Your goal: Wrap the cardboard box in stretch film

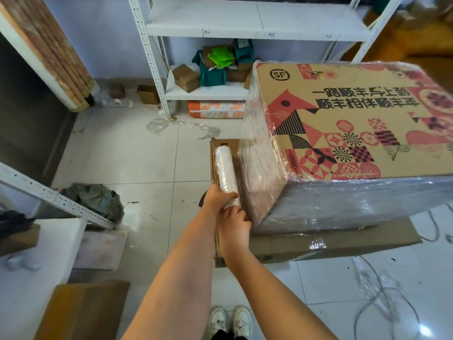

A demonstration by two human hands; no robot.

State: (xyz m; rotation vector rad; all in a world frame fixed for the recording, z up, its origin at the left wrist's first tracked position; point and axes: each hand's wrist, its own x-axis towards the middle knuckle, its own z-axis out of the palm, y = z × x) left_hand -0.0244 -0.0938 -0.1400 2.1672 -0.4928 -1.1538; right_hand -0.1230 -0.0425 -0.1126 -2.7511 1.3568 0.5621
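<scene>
- Two sides of the cardboard box (343,123) already carry film: the end face just beyond the fingers (230,196) and the long side below the printed top. The top looks bare, so I judge the wrapping roughly midway.
- Left hand (218,197) fingers clench the near end of the film roll (225,168); right hand (234,227) fingers clench the same end lower down, touching the box corner.
- The box rests on a flattened carton (331,241) on the floor.
- Left of the fingers a shelf leg (56,200) slants; loose cables (382,290) lie to their right, a tripping risk when circling.
</scene>
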